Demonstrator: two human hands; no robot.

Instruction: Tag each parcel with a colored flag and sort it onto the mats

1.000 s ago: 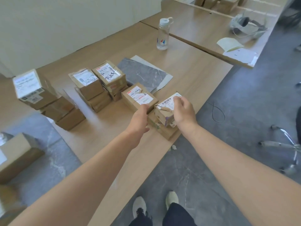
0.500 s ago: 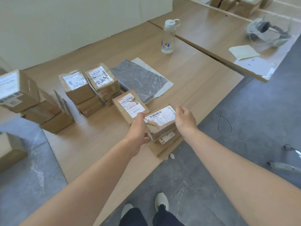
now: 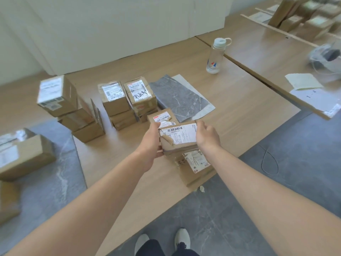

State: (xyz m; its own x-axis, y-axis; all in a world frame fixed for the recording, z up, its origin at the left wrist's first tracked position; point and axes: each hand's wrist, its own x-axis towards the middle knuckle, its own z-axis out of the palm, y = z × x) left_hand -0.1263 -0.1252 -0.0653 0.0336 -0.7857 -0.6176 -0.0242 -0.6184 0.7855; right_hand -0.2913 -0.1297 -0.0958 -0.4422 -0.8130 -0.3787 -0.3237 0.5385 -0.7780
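Left hand: gripping the left end of a small parcel, thumb on the top edge beside a torn label, fingers curled underneath. Right hand: curled round the parcel's right end.

Parcel sat between the two hands at centre frame, label side up and tilted toward the camera. It was raised just above a second parcel lying at the near edge of the table. No coloured flag was visible on it.

Handling, as a judgement: stiff taped cardboard and likely light, since an end grip alone carried it. The tape looked glossy and possibly slippery. The peeling label flap made a poor purchase, so the better hold seemed to be the firm opposite ends or an underside support.

Outward: a third parcel lay just beyond the hands. Beyond that the grey mat lay in the upper centre with a bare surface. Stacked parcels stood left of the mat. A water bottle stood at upper right, well apart.
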